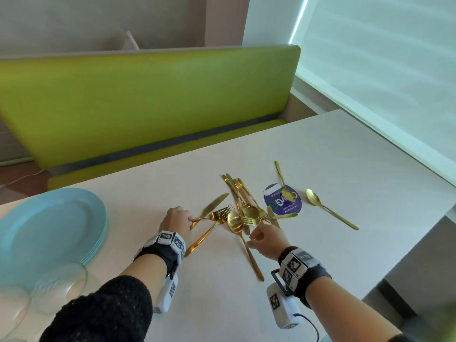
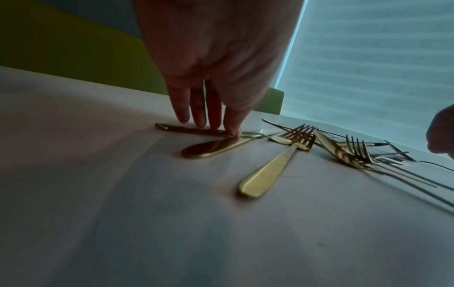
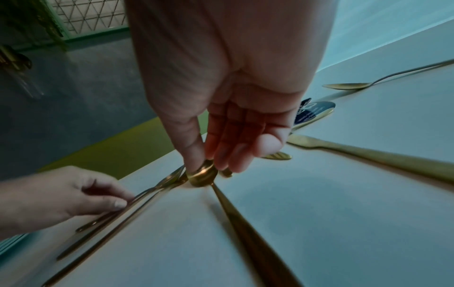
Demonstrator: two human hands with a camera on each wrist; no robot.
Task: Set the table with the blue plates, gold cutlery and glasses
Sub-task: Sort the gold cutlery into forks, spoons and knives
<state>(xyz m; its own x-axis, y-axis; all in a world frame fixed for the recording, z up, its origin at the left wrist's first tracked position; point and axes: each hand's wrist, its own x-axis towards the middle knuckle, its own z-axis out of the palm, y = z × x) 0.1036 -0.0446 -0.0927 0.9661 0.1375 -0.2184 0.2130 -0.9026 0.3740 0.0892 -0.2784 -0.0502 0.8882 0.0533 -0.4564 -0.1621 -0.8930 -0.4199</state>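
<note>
Several gold knives, forks and spoons [image 1: 246, 208] lie in a loose pile mid-table. My left hand [image 1: 177, 218] is at the pile's left end. Its fingertips [image 2: 211, 124] and thumb pinch the handle of a gold knife [image 1: 214, 204] that lies flat on the table. My right hand [image 1: 261, 236] is at the near side of the pile, thumb and fingers [image 3: 230, 161] closed on a large gold spoon [image 3: 203, 174] by its bowl end. The spoon's handle [image 1: 251, 257] points toward me. A stack of blue plates [image 1: 49, 230] sits at the left. Clear glasses [image 1: 59, 287] stand in front of the stack.
The white table [image 1: 345, 154] has a round purple sticker [image 1: 283, 201] under one spoon, with another spoon [image 1: 330, 211] to its right. A green bench [image 1: 148, 102] runs along the far side. A window blind [image 1: 382, 58] is on the right, and the table's right edge is close.
</note>
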